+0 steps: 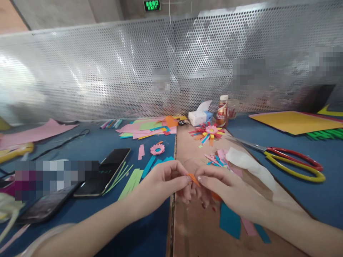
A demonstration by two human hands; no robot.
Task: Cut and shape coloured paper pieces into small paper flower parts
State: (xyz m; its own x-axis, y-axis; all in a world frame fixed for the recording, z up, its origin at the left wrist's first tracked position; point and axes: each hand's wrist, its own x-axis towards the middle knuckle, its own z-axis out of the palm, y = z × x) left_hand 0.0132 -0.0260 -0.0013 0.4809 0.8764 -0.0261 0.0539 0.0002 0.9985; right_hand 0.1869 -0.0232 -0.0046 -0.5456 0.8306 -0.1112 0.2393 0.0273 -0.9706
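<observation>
A small piece of orange paper [194, 179] is pinched between my two hands above the brown strip of the table. My left hand [167, 180] grips its left end between thumb and forefinger, and my right hand [223, 182] has the other end the same way. The lower fingers of both hands curl beneath and are partly hidden. Under my right wrist lie blue paper pieces [229, 220] and a pink strip [248, 226]. Beyond my hands sit a pink paper ring [157, 149] and a multicoloured paper flower [210, 131].
Red-and-yellow-handled scissors [294, 164] lie at right, near a crumpled white tissue [250, 167]. Green paper strips [132, 182] and a phone [107, 173] are at left. A tissue box [200, 117] and a bottle [222, 111] stand before the perforated metal screen [107, 71].
</observation>
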